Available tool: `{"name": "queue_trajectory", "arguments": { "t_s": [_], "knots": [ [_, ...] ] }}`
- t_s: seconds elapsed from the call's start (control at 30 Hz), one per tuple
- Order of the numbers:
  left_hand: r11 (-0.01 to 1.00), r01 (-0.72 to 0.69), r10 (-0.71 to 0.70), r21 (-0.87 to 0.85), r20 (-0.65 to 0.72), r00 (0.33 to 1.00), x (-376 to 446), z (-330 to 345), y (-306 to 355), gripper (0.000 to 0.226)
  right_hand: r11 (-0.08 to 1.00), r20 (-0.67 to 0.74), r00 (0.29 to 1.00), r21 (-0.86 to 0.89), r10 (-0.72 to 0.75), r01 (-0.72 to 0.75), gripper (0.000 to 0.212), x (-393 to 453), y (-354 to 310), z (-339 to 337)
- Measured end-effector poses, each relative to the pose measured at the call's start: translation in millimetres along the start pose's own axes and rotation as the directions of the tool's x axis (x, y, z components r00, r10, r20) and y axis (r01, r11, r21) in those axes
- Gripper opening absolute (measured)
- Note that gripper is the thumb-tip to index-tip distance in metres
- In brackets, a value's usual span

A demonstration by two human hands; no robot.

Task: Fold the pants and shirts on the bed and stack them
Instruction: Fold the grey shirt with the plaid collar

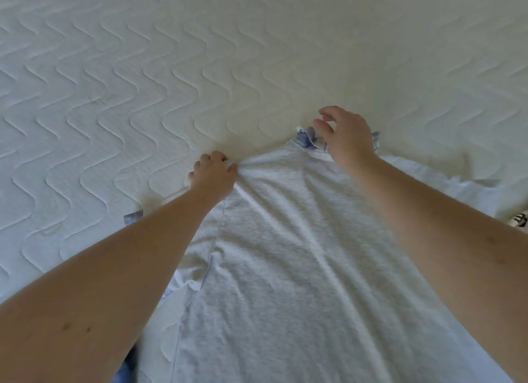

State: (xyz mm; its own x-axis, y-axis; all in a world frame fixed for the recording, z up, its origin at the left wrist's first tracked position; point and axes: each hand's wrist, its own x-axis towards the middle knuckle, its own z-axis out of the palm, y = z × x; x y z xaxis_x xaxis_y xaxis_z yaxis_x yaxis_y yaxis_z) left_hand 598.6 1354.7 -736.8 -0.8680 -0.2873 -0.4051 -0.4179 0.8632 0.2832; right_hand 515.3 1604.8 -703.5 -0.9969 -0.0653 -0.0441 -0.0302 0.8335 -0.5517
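Note:
A light grey garment [285, 254] lies spread lengthwise on the bed, running from the bottom of the view up to the middle. My left hand [213, 172] pinches its far left corner, and the cloth bunches at my fingers. My right hand [347, 135] hovers over the far right corner with loosely spread fingers and holds nothing. Under the grey garment lies a blue checked garment [307, 136], which peeks out at the far edge, at the left by my forearm and at the bottom left.
The quilted white mattress [171, 68] with a wavy stitch pattern fills the upper and left parts of the view. A white cloth with black print [520, 219] shows at the right edge.

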Motion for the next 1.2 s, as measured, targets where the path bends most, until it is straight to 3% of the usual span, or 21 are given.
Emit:
{"name": "queue_trajectory", "arguments": {
  "t_s": [0.13,0.2,0.4,0.53,0.63,0.7,0.83,0.97,1.07,1.13,1.2],
  "knots": [
    [0.986,-0.168,0.163,0.004,-0.262,0.951,-21,13,20,0.044,0.995,-0.065,0.993,-0.015,0.094,-0.095,0.034,-26,55,-43],
    [0.951,-0.309,0.304,0.029,-0.297,0.905,-32,19,44,0.043,0.986,-0.061,0.985,-0.03,0.162,-0.164,0.035,-42,85,-62],
    [0.747,-0.665,0.651,0.01,-0.211,0.729,-51,39,143,0.041,0.942,0.072,0.953,-0.188,0.294,-0.277,0.044,-64,157,-104],
    [0.641,-0.767,0.766,0.029,-0.089,0.637,-54,60,206,0.043,0.87,0.097,0.927,-0.392,0.362,-0.299,0.047,-72,195,-122],
    [0.619,-0.778,0.781,0.11,0.021,0.624,-52,77,238,0.047,0.835,0.088,0.898,-0.416,0.432,-0.36,0.048,-75,219,-134],
    [0.612,-0.77,0.77,0.18,0.085,0.632,-51,87,252,0.055,0.848,0.149,0.882,-0.383,0.447,-0.366,0.046,-78,233,-143],
    [0.558,-0.78,0.774,0.282,0.161,0.612,-49,103,282,0.069,0.949,0.325,0.897,-0.199,0.3,-0.245,0.041,-87,253,-168],
    [0.584,-0.755,0.744,0.297,0.175,0.644,-45,115,316,0.051,0.975,0.386,0.896,-0.108,0.22,-0.194,0.033,-94,261,-191],
    [0.598,-0.745,0.706,0.296,0.247,0.664,-44,112,331,0.041,0.945,0.387,0.899,0.158,0.206,-0.285,0.022,-103,260,-197],
    [0.635,-0.746,0.692,0.199,0.283,0.664,-44,107,333,0.032,0.878,0.468,0.862,0.31,0.193,-0.365,0.02,-107,260,-194],
    [0.674,-0.733,0.692,0.09,0.27,0.669,-43,101,330,0.02,0.872,0.576,0.802,0.299,0.159,-0.388,0.035,-111,260,-191]
  ]
}}
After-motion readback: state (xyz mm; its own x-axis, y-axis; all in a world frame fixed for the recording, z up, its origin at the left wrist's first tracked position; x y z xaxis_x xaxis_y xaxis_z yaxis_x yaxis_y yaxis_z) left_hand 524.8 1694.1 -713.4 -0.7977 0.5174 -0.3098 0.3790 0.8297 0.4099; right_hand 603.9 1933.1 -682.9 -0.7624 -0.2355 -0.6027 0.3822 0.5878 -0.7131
